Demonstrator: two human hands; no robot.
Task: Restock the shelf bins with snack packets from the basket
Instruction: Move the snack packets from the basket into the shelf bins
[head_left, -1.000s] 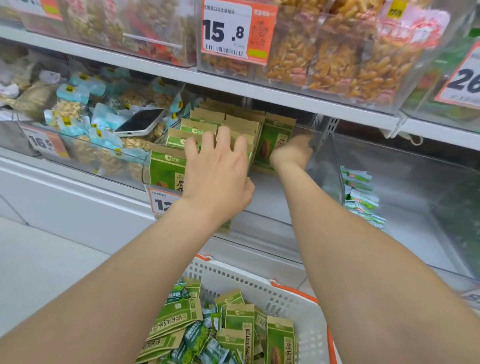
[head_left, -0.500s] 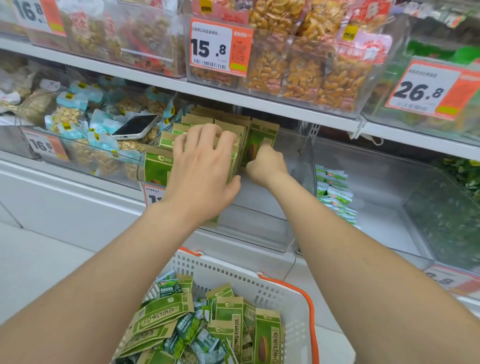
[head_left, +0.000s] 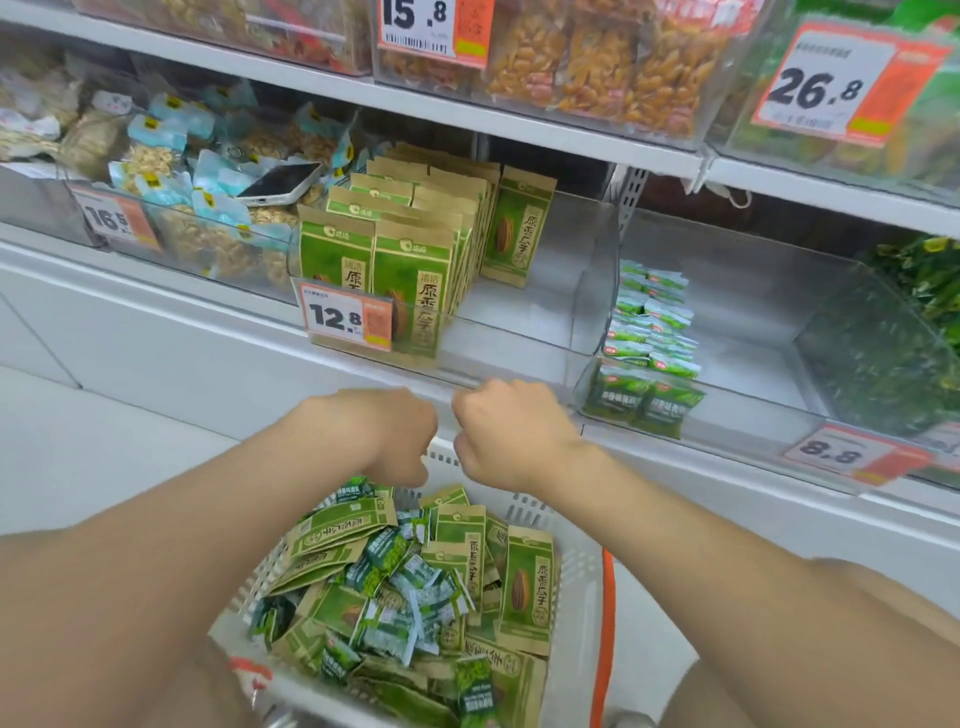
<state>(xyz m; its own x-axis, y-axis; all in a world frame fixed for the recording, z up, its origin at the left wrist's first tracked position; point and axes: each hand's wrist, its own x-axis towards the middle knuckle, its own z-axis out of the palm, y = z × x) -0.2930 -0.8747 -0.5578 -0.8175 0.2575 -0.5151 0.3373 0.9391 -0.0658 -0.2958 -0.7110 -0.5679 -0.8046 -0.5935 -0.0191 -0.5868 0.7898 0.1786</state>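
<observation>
The fingers of the left hand (head_left: 384, 431) and the right hand (head_left: 511, 436) are folded down under the knuckles and out of sight, so I cannot tell whether they hold anything. The two hands are side by side, close but apart. Just below them is the white slotted basket (head_left: 571, 587), heaped with flat brown-paper pouches (head_left: 527, 587) with green fronts showing a seed and with small green sachets (head_left: 415, 582), lying at all angles. Above the fingers, the clear shelf bin (head_left: 519, 358) holds matching pouches standing upright in rows (head_left: 410, 270) on its left side, behind a 12.8 price tag (head_left: 348, 319). Up to the right, another bin (head_left: 753, 291) holds stacked green sachets (head_left: 649, 332).
</observation>
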